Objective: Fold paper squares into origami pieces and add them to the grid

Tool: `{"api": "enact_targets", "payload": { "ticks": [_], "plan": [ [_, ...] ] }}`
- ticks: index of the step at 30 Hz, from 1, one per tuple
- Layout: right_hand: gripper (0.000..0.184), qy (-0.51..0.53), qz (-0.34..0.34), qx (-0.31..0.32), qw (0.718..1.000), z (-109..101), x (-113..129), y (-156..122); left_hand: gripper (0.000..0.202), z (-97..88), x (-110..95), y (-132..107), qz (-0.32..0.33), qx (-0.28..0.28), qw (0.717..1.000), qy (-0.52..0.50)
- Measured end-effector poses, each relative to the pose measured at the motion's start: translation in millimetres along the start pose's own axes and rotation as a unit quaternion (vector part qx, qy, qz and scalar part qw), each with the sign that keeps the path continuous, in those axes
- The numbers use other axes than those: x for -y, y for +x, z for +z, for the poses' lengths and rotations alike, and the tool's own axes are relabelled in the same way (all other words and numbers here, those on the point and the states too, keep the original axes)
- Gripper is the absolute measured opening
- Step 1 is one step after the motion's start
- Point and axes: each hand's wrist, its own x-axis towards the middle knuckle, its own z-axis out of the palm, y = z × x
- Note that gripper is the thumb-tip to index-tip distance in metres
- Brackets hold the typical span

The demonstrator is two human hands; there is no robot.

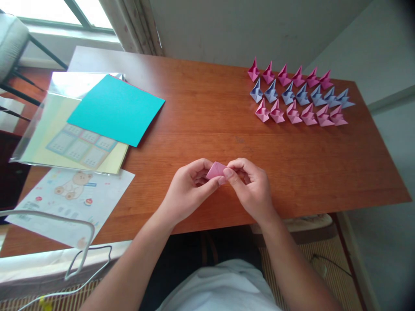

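Observation:
A small piece of folded pink origami paper (215,169) is held between both hands above the front part of the wooden table (194,116). My left hand (191,183) pinches its left side and lower edge, thumb on top. At its right corner, my right hand (251,185) grips with thumb and index finger. The lower fingers of both hands curl under, partly hidden. Creases cross the paper's face. At the back right stand folded paper figures in three rows: dark pink ones (284,76), blue ones (288,94) and lighter pink ones (293,113).
On the left lie turquoise paper (116,110), a clear plastic packet of pale yellow paper (42,134) and a bear-printed sheet (106,194). A white bent metal bar (48,217) and a cable (71,290) are at the lower left. A wall (227,30) borders the table's back.

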Motion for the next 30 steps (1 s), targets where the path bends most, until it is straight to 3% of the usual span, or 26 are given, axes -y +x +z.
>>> {"api": "enact_targets", "payload": {
  "ticks": [6,11,15,20,24,30],
  "plan": [
    [0.027,-0.017,-0.017,0.016,1.0,-0.4,5.5,3.6,0.027,-1.2,2.1,-1.3,0.008,-0.008,1.0,-0.013],
    [0.03,0.025,0.016,0.046,0.998,1.1,3.4,4.7,0.03,-2.2,3.4,-1.5,0.001,-0.013,1.0,-0.008],
    [0.018,0.054,0.038,0.05,0.997,-0.1,1.4,4.9,0.026,-2.2,8.2,-2.0,0.006,-0.002,0.998,0.057],
    [0.014,-0.006,-0.026,0.064,0.998,-4.4,8.4,8.8,0.019,-1.7,11.9,-3.6,0.024,0.022,0.991,0.131],
    [0.015,-0.031,-0.05,0.041,0.997,-2.3,13.5,10.7,0.018,-1.6,8.6,-3.1,0.018,0.035,0.996,0.076],
    [0.014,0.03,0.009,0.033,0.999,1.1,5.7,7.6,0.024,-1.1,3.7,-1.2,0.009,-0.011,1.0,-0.013]
  ]
}}
